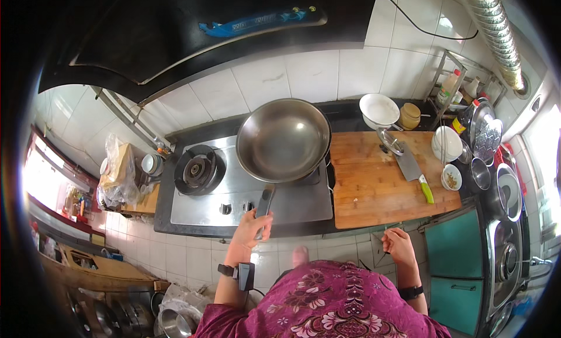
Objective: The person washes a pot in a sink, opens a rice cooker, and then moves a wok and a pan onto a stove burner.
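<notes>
My left hand (254,227) is closed around the handle (265,202) of a stainless steel wok (285,138). The wok has nothing in it and is over the right side of a gas stove (206,206), hiding the burner beneath. Whether it rests on that burner or is lifted a little, I cannot tell. In front of the counter, my right hand (398,246) hangs with curled fingers and nothing clearly visible in them. Nearest to it is a wooden cutting board (363,184), where a cleaver (407,164) with a green and white handle lies beside a small glass lid (390,141).
The left burner (196,170) is uncovered. Behind the board stand a white bowl (379,109) and a brownish jar (410,115). A small bowl with chopped bits (451,177) sits at the board's right edge, near stacked white bowls (446,143). The black range hood (175,35) hangs above.
</notes>
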### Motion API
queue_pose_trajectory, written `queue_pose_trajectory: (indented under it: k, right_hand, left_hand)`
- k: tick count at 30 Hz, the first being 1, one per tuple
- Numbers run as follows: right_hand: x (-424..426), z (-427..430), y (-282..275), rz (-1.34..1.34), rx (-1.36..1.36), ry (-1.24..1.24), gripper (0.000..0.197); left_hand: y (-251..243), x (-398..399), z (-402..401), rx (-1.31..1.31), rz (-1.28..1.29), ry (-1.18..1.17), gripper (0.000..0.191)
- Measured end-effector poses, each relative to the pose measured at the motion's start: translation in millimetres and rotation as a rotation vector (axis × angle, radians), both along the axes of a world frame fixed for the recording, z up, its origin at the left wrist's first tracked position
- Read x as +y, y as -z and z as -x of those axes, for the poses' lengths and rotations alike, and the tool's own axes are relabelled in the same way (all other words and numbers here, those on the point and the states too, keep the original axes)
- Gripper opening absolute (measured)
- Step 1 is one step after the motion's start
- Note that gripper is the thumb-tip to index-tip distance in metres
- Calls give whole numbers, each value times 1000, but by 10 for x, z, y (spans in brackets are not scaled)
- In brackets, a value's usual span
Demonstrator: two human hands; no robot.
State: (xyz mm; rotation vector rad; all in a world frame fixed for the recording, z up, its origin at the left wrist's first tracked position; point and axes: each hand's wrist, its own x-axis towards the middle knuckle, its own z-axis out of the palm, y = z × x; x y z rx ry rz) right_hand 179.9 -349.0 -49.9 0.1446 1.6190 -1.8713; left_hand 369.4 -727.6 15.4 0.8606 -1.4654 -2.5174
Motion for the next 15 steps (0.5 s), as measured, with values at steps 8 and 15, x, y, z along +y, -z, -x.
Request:
queue_pose_trajectory:
  k: [8,15]
  right_hand:
    - [30,32,-38,2,89,-17,15]
    - [-45,23,125,-34,342,-127,14]
  left_hand:
    - [140,24,81,8,0,-2,14]
    - [189,10,98,-17,29,-77,14]
